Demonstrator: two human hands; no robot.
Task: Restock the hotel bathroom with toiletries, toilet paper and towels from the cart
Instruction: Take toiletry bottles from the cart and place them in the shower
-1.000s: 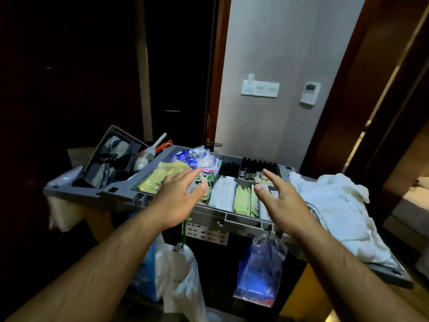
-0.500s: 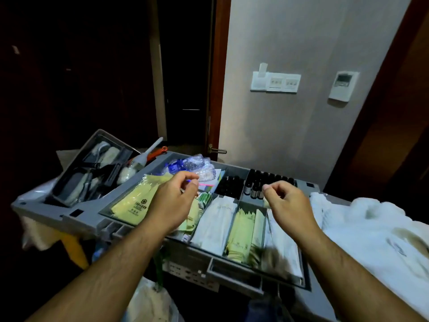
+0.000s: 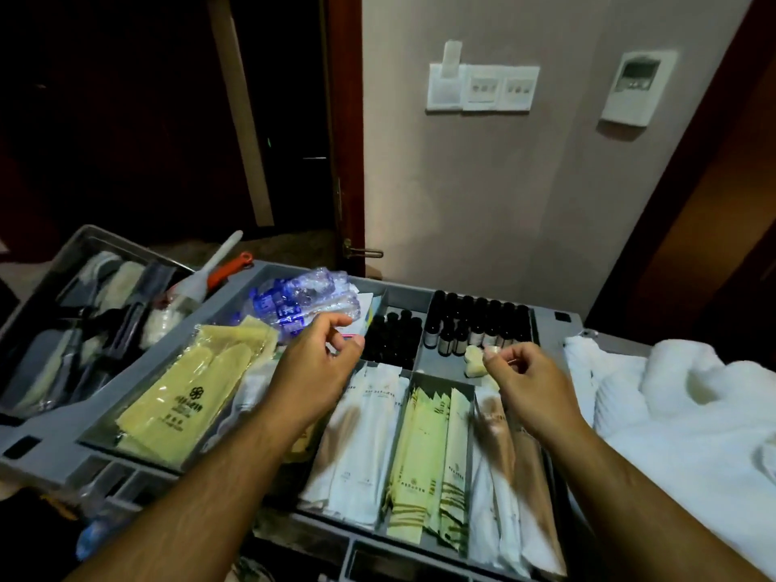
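Toiletries [image 3: 420, 447] seem mid-selection in the cart tray [image 3: 42, 451]: left hand [image 3: 310, 371] loosely curled, empty; right hand [image 3: 525, 384] hold unclear; next needs a firm pinch.

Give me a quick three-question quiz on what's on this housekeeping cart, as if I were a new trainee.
1. True or false: the dark bottles stand in the far compartments of the grey tray.
2. What lies just right of the grey tray? A) white towels B) toilet rolls C) a bucket
3. Which is nearer the crushed water bottles: the left hand or the right hand?
Key: 1 true; 2 A; 3 left hand.
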